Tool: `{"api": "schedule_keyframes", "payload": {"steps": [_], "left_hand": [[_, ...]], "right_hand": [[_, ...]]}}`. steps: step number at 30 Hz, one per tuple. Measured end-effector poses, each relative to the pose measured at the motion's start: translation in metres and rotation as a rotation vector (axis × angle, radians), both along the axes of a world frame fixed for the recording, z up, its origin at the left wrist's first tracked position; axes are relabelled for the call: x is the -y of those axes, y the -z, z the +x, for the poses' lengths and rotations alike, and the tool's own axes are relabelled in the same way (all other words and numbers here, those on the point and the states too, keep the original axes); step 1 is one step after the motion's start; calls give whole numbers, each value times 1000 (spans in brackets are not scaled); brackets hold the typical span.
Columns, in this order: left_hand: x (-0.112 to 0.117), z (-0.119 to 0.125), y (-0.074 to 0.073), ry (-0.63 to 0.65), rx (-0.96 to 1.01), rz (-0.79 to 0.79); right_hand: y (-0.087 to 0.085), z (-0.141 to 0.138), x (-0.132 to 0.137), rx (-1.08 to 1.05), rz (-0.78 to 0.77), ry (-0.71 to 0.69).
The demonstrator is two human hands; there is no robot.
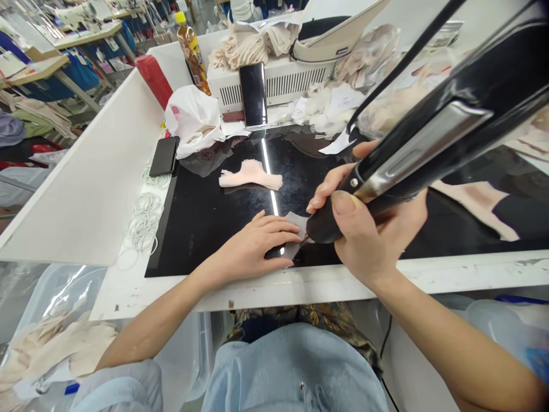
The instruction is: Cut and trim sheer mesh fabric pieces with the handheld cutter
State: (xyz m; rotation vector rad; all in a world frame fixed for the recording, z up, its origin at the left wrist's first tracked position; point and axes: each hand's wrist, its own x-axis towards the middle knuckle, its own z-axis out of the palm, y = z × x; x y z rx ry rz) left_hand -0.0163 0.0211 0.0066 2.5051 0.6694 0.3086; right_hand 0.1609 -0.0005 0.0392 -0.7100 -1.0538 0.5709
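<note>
My right hand (369, 234) is wrapped round a thick black corded handheld tool (429, 123) with a long silver lever along its side. Its narrow tip meets a small thin grey translucent piece (295, 220) on the black glassy work surface (206, 234). My left hand (261, 240) lies flat, palm down, with fingers apart, pressing the left side of that piece. Part of the piece is hidden under the fingers. Beyond my left hand, a pale pink cut fabric piece (251, 175) rests on the glass.
Another pink fabric strip (476, 206) lies at the right. White cord loops (146, 223) and a dark phone (164, 156) line the left edge. At the back stand a white vented box (283, 86), an upright phone (253, 94), a plastic bag (193, 117) and a bottle (192, 51).
</note>
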Motion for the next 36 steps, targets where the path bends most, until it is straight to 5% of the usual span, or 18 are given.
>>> {"api": "schedule_keyframes", "payload": {"steps": [30,36], "left_hand": [[-1,-1,4,22,10,-1],[1,0,0,0,38,62]], "right_hand": [[1,-8,14,10,31,-154],[-7,17,-1,-9,18,71]]}}
